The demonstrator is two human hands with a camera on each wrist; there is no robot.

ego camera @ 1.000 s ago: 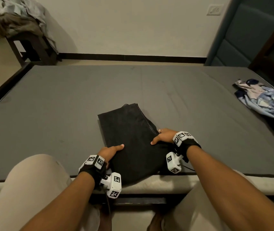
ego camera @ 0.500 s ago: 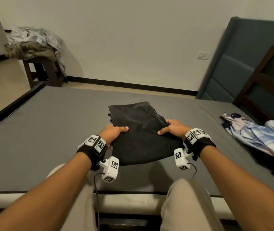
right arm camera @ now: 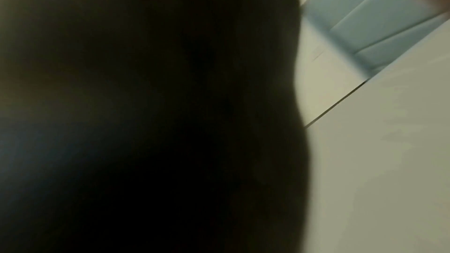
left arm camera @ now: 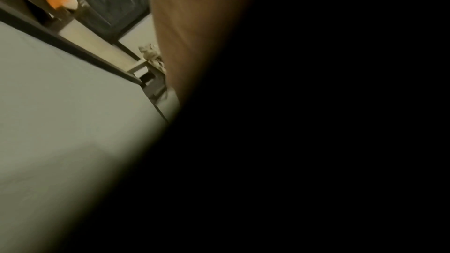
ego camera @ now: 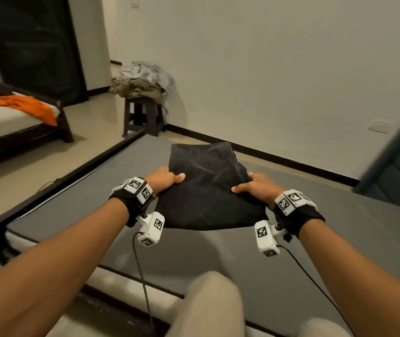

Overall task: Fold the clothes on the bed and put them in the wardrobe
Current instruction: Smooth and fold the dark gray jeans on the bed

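the left hand and right hand each grip a side of the folded black garment, thumbs on top; it is held up above the grey bed; both wrist views are mostly dark

The folded black denim garment is plain and dark against the flat grey bed sheet. Farther off lie a bright orange cloth and a heap of pale grey and khaki clothes.

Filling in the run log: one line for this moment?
phase: carry | folded black garment lifted above bed | left hand grips | right hand grips
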